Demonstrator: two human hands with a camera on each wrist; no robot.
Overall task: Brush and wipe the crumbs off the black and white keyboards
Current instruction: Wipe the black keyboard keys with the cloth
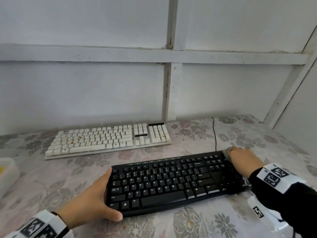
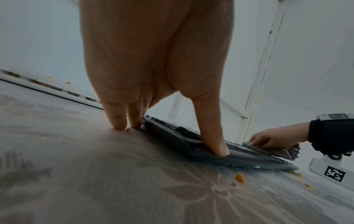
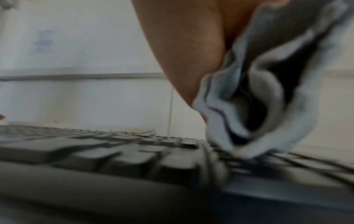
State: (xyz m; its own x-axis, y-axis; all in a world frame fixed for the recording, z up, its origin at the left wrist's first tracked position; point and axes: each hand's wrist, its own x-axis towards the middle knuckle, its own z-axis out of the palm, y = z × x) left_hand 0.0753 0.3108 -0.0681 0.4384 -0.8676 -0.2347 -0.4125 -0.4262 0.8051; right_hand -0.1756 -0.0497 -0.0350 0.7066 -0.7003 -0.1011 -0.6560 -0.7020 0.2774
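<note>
Floral tablecloth (image 1: 188, 224): left hand (image 1: 89, 201) grips black keyboard (image 1: 171, 184); right hand (image 1: 243, 160) clutches cloth (image 1: 226, 152).

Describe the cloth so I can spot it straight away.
Start at the black keyboard nearest the person on the flowered table. At its far right corner, the right hand holds a crumpled cloth. It is the only pale grey, soft thing there.

soft even daylight, blurred wrist views
</note>
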